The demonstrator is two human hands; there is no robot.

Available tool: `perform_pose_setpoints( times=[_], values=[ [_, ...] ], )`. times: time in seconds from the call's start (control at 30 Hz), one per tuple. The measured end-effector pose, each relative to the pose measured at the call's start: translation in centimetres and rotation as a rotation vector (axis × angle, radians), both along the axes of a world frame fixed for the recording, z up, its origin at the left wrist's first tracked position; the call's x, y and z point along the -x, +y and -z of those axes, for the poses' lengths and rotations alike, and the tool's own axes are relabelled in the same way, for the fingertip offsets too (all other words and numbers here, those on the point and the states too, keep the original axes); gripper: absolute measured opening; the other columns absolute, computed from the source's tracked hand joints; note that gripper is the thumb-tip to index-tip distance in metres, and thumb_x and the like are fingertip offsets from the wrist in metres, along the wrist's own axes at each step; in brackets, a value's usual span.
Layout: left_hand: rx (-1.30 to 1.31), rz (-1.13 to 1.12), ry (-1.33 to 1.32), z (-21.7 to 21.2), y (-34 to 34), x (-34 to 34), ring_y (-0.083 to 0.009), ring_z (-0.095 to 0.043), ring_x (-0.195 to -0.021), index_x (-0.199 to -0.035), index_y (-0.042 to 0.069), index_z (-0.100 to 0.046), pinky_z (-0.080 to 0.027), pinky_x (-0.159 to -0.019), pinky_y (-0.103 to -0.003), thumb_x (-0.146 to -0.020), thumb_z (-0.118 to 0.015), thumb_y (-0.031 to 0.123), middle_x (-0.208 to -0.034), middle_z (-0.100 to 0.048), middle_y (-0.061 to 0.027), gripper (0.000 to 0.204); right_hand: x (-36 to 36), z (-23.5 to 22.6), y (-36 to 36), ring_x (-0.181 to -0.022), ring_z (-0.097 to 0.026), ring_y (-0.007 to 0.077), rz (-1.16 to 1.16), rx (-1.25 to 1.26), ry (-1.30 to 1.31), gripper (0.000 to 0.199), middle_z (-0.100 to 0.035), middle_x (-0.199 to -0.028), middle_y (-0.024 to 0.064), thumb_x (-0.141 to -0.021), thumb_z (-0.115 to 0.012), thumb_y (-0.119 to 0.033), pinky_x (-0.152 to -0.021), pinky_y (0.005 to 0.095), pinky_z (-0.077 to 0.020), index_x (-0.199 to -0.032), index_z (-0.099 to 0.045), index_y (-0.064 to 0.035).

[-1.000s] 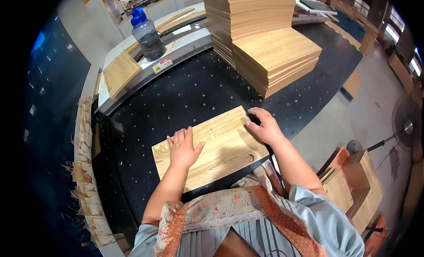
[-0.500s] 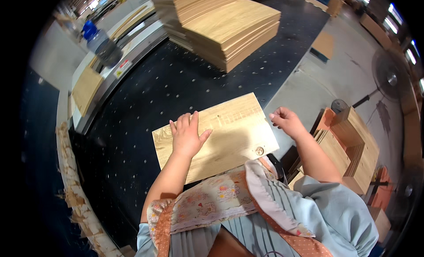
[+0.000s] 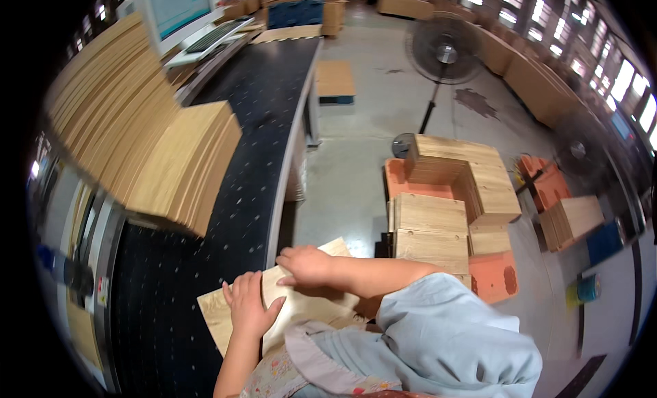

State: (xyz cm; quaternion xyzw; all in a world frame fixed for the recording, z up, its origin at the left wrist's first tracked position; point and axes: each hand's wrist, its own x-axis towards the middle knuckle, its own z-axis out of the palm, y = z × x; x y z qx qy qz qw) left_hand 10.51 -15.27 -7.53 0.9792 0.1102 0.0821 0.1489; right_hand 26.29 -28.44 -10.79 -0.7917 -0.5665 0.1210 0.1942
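A light wood-grain board lies in front of me, over the right edge of the black table and close to my body. My left hand rests on it, open, with its fingers spread toward the far edge. My right hand touches the board's upper face near that far edge, just right of the left hand. Its fingers are bent but apart, and I see nothing held in them. My forearm and sleeve hide the board's near right part.
Tall stacks of boards stand on the black table at left. A monitor and keyboard are beyond. At right, more boards sit on an orange pallet. A standing fan is behind them.
My view has swung to the right, bringing the floor, pallet and fans further in. My right hand has come from beside the board onto it. My left hand has stayed on the board.
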Motion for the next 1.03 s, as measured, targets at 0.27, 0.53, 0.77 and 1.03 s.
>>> perform_pose_setpoints(
  times=[0.27, 0.53, 0.77, 1.03],
  values=[
    [-0.002, 0.422, 0.065, -4.7, -3.6, -4.5, -0.0305, -0.042, -0.114, -0.119, 0.007, -0.048, -0.015, -0.106, -0.058, -0.067, -0.073, 0.031, -0.114, -0.050, -0.0092, 0.062, -6.5, -1.7, -3.2, -0.087, -0.061, 0.0374, -0.072, 0.127, 0.325, 0.054, -0.064, -0.090, 0.0204, -0.067, -0.074, -0.044, -0.076, 0.0434, -0.0474, -0.095, -0.063, 0.0006],
    [-0.027, 0.703, 0.036, -3.5, -1.9, -5.3, -0.0281, -0.053, -0.107, -0.110, 0.008, -0.059, -0.036, -0.099, -0.048, -0.071, -0.069, 0.022, -0.105, -0.060, -0.0092, 0.042, -9.1, 4.6, -20.5, -0.096, -0.060, 0.0249, 0.919, -0.341, 1.035, 0.051, -0.066, -0.101, 0.0146, -0.073, -0.071, -0.045, -0.085, 0.0352, -0.0459, -0.102, -0.066, -0.0036],
    [-0.939, 0.772, 0.817, 3.5, -1.2, -6.6, -0.0272, -0.036, -0.131, -0.105, 0.013, -0.069, 0.000, -0.111, -0.055, -0.089, -0.041, 0.031, -0.118, -0.060, -0.0071, 0.036, -0.3, 22.6, -41.8, -0.098, -0.059, 0.0393, 2.251, -0.216, 0.424, 0.073, -0.061, -0.102, 0.0283, -0.078, -0.053, -0.065, -0.088, 0.0455, -0.0439, -0.095, -0.065, 0.0061],
    [-1.020, 0.670, 1.079, 6.4, -0.4, -6.1, -0.0273, -0.028, -0.133, -0.114, 0.015, -0.065, -0.002, -0.110, -0.057, -0.086, -0.050, 0.034, -0.127, -0.053, -0.0067, 0.038, 19.0, 33.5, -43.3, -0.094, -0.062, 0.0307, 2.424, -1.697, 0.555, 0.072, -0.064, -0.107, 0.0174, -0.081, -0.064, -0.048, -0.087, 0.0392, -0.0494, -0.129, -0.045, 0.0028]
  ],
)
